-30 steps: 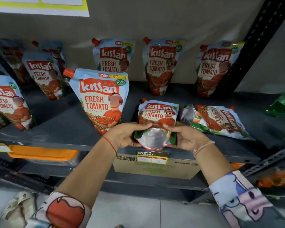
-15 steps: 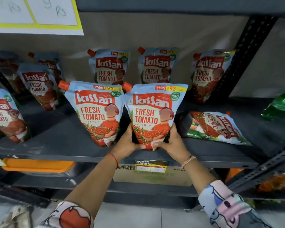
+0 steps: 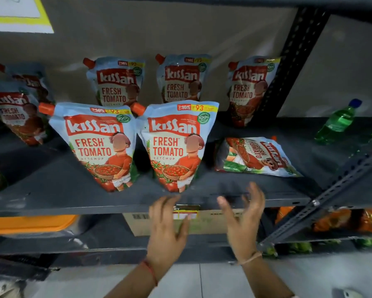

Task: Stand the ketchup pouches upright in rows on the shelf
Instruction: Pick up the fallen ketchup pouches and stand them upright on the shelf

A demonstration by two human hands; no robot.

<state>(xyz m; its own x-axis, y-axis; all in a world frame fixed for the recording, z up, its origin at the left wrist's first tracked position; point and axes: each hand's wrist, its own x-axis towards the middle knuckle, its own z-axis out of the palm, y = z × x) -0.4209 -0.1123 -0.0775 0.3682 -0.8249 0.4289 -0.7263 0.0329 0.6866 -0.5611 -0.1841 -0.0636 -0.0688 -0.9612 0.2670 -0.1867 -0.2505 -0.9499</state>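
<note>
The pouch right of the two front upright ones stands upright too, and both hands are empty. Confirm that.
Not quite. In the head view, that pouch lies flat on the shelf, its label turned sideways, beside the two upright front pouches. The rest holds: the left hand and right hand are both open and empty.

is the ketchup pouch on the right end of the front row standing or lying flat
Lying flat. The pouch rests on its back on the shelf, its label sideways and facing up, while the front pouch beside it stands upright.
</note>
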